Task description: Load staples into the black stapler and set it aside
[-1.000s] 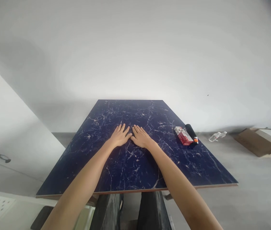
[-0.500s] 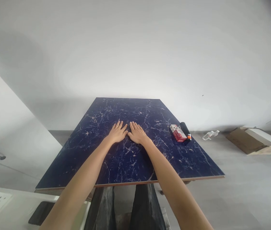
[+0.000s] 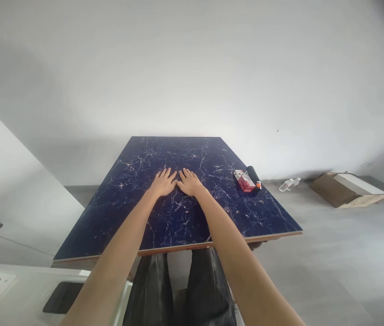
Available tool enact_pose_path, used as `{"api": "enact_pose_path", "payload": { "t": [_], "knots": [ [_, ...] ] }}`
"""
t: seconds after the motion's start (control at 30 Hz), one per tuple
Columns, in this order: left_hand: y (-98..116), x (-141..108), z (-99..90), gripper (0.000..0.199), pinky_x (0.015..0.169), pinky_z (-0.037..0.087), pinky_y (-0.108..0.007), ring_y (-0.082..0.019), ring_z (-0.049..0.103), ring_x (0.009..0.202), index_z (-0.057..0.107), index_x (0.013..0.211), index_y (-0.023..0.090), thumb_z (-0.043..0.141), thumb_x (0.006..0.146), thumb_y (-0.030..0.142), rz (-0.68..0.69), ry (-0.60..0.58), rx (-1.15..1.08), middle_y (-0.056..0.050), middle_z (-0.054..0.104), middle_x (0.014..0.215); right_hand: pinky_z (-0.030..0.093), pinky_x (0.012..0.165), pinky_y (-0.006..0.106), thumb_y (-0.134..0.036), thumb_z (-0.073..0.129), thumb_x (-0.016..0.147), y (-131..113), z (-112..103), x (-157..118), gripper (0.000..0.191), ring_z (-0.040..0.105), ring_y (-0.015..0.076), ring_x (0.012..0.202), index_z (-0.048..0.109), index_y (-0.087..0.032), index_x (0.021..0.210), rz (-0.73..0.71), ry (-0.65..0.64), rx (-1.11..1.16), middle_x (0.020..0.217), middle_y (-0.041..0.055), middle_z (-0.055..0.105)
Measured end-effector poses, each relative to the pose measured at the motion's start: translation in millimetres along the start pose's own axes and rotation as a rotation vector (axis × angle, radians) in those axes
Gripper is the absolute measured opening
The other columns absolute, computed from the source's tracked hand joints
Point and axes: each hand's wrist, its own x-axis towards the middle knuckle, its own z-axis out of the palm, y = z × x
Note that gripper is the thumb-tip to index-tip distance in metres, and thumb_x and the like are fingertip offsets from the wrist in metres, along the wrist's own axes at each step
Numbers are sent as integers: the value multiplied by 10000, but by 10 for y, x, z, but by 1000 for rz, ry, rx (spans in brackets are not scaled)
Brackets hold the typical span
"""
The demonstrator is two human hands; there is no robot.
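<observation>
Both left hand (image 3: 163,184) and right hand (image 3: 189,183) lie palm-down on the blue table (image 3: 89,226).
Fingers spread loosely, gripping nothing; a red-and-white box (image 3: 244,181) sits to their right, beside a black cylinder (image 3: 252,174).

I can't read any text, label, brand, number or sign from here. The red and white box (image 3: 245,181) on the bench (image 3: 123,213) has small printed-looking markings, but they are too small and blurred for me to make out a letter or number. On the black cylinder (image 3: 252,174) beside it, and on the clear bottle (image 3: 286,185) on the floor (image 3: 317,267), I can read nothing either.
</observation>
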Motion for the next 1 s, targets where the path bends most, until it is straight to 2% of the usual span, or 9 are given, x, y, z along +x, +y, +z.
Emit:
{"api": "enact_pose_path", "payload": {
  "t": [0.23, 0.4, 1.0],
  "knots": [
    [16, -11, -33, 679, 1214, 114, -559, -335, 129, 1541, 282, 1589, 253, 158, 1000, 565, -10, -3, -16, -78, 160, 1678, 85, 1224, 448, -533, 191, 991, -42, -11, -9, 707, 113, 298, 1543, 219, -177, 1601, -8, 1, -28, 1675, 130, 117],
    [58, -37, -83, 681, 1211, 116, -567, -336, 130, 1540, 275, 1591, 241, 145, 1001, 556, -14, -18, -4, -92, 159, 1677, 111, 1216, 464, -518, 206, 990, -48, 8, -10, 707, 153, 324, 1533, 233, -155, 1596, -22, 29, -54, 1665, 156, 153],
    [72, -58, -84, 666, 1209, 130, -564, -333, 141, 1539, 279, 1587, 249, 160, 1002, 545, -17, -5, -17, -85, 158, 1677, 119, 1208, 468, -481, 224, 981, -84, -14, -21, 701, 171, 322, 1529, 240, -139, 1592, -29, 28, -82, 1661, 151, 175]
  ]
}}
